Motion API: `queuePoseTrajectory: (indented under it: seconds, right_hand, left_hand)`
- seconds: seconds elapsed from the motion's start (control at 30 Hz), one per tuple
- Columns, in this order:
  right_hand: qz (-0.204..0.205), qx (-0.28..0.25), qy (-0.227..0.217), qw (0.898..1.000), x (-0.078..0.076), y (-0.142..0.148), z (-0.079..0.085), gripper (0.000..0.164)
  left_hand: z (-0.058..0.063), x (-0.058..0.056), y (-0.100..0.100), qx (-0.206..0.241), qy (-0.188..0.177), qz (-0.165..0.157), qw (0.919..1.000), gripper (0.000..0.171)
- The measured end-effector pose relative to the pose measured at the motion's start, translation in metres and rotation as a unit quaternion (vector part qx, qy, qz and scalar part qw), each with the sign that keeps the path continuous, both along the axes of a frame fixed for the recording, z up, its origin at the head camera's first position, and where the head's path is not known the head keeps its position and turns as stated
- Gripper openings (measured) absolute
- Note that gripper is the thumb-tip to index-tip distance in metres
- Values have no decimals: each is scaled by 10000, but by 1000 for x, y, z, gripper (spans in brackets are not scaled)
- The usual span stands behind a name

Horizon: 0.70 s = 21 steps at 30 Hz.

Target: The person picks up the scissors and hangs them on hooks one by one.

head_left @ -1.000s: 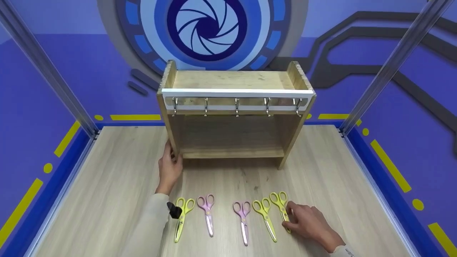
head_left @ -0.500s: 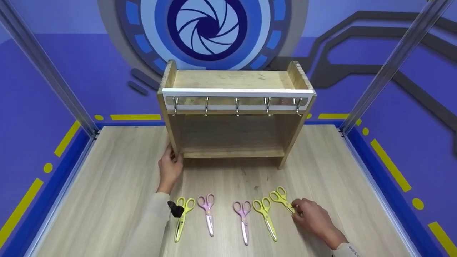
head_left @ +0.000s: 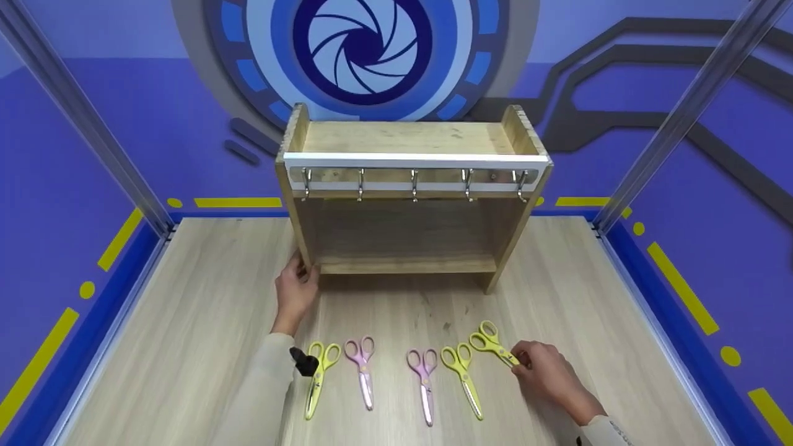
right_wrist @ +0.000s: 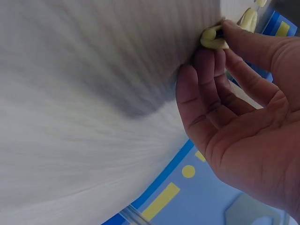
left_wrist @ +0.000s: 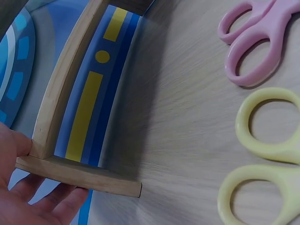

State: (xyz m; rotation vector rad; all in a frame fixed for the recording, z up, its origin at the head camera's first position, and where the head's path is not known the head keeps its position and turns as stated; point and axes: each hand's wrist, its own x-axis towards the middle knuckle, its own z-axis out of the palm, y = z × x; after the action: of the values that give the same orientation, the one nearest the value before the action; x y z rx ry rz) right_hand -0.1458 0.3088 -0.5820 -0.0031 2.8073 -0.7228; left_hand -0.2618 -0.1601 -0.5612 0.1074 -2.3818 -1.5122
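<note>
My left hand (head_left: 296,291) grips the lower left side panel of a wooden rack (head_left: 396,268). In the left wrist view the thumb lies on one side of the panel's wood (left_wrist: 79,174) and the fingers on the other. At the right, my right hand (head_left: 548,370) pinches a pair of yellow scissors (head_left: 492,342) by the blade end, the handle loops pointing away toward the rack. The right wrist view shows the blade tip (right_wrist: 214,38) between thumb and fingers, close over the table. Beside it lie another yellow pair (head_left: 461,375) and a pink pair (head_left: 424,381).
Further left are a second pink pair of scissors (head_left: 362,371) and a yellow pair (head_left: 317,384), partly overlapped by a black clip on the left sleeve. A white strip with several metal hooks (head_left: 414,186) runs across the rack's front. Blue walls (head_left: 681,248) enclose the table.
My right hand has moved slightly right and away, swinging the rightmost yellow scissors from near upright to a slant and apart from the neighbouring pair. The left hand keeps its hold on the rack.
</note>
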Motion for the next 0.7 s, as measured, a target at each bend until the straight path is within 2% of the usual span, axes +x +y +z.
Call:
queuePoseTrajectory:
  seconds: [0.3, 0.5, 0.7]
  right_hand:
    - [-62, 31, 202, 9998, 0, 2, -2, 14]
    - [42, 135, 366, 9992, -1, 7, 4, 15]
    - [256, 390, 1070, 9932, -7, 13, 23, 17]
  left_hand:
    - [-2, 0, -1, 120, 54, -74, 9999, 52]
    - [-1, -2, -2, 84, 7, -68, 9999, 55]
    - [1, -3, -1, -11, -76, 31, 10000, 46]
